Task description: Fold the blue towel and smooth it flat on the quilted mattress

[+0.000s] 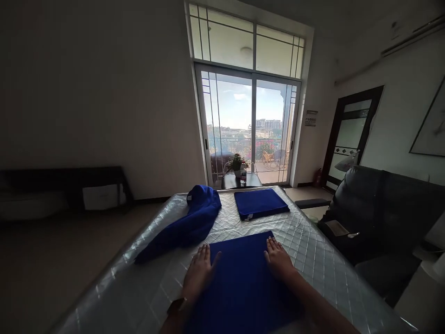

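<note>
head view, as i see it from the remote station. my left hand lies flat and released, palm down, fingers together and stretched forward, on the left edge of a folded blue cloth; the thumb rests on the fabric while the outer side of the hand sits over the mattress. my right hand is likewise flat and released, fingers extended, pressed on the far right corner of the same cloth, with the forearm running down along its right side. neither hand grasps anything. a dark band shows at the left wrist; what it is i cannot tell.

the cloth occupies the near centre of the quilted, plastic-covered mattress, lying smooth and rectangular between the two hands. beyond it, well apart and toward the far edge, lies a second folded blue cloth, squared and flat. to the left of that one, a crumpled blue cloth stretches diagonally from the far centre toward the left edge, unfolded and bunched at its far end.

behind the mattress stands a small dark table bearing a potted plant and a bottle, before a sliding glass door onto a balcony. a dark sofa stands at the right, just beside the mattress.
</note>
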`<state>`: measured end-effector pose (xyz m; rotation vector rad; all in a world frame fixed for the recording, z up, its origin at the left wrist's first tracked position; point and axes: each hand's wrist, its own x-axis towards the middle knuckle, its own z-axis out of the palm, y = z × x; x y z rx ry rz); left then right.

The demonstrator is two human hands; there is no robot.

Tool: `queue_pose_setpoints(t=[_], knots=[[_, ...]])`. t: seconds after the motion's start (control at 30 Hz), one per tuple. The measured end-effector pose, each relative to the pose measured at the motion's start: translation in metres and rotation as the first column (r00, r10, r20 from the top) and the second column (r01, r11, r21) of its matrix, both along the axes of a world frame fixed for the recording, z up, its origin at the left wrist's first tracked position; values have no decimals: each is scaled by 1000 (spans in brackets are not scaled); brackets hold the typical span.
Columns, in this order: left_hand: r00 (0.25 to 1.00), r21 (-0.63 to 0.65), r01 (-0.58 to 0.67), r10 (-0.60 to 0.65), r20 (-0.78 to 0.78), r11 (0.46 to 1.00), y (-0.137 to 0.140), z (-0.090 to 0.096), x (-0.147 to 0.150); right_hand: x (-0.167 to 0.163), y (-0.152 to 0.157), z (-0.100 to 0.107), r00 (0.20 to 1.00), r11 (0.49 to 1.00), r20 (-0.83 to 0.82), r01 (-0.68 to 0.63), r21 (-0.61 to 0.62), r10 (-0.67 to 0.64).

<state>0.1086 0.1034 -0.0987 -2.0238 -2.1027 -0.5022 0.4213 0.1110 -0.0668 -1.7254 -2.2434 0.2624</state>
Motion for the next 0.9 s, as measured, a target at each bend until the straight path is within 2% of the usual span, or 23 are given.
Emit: queue_pose_setpoints(t=[0.17, 0.27, 0.37, 0.43, 0.5, 0.57, 0.63, 0.73, 0.8, 0.9], knots=[[1000, -106, -7, 7, 1, 994, -1, 7, 0, 3, -3, -9, 998, 1000, -56, 9, -4, -9], [999, -135, -20, 16, -35, 991, -4, 18, 16, 3, -1, -11, 997, 1000, -79, 0, -1, 0], [987, -131, 156, -160, -21, 979, -10, 26, 62, 3, 1, -13, 996, 1000, -84, 7, 4, -7], [948, -148, 319, -317, 44, 936, -15, 30, 105, 3, 2, -15, 998, 1000, -66, 11, 17, -10], [901, -163, 434, -422, 106, 886, -19, 33, 147, 5, 2, -18, 999, 999, -34, -1, 37, 2], [881, -187, 469, -444, 161, 863, -21, 34, 178, 7, 2, -20, 1000, 998, 0, -28, 59, 28], [887, -206, 456, -422, 190, 866, -21, 35, 192, 8, 2, -21, 999, 997, 18, -46, 68, 45], [913, -217, 402, -373, 164, 889, -19, 33, 179, 7, 1, -18, 1000, 998, -2, -27, 48, 28], [940, -227, 340, -322, 111, 913, -19, 30, 152, 6, 1, -15, 1000, 1000, -27, -8, 25, 9], [975, -248, 219, -223, 13, 944, -21, 21, 94, 4, 0, -11, 999, 1000, -43, 1, 0, -1]])
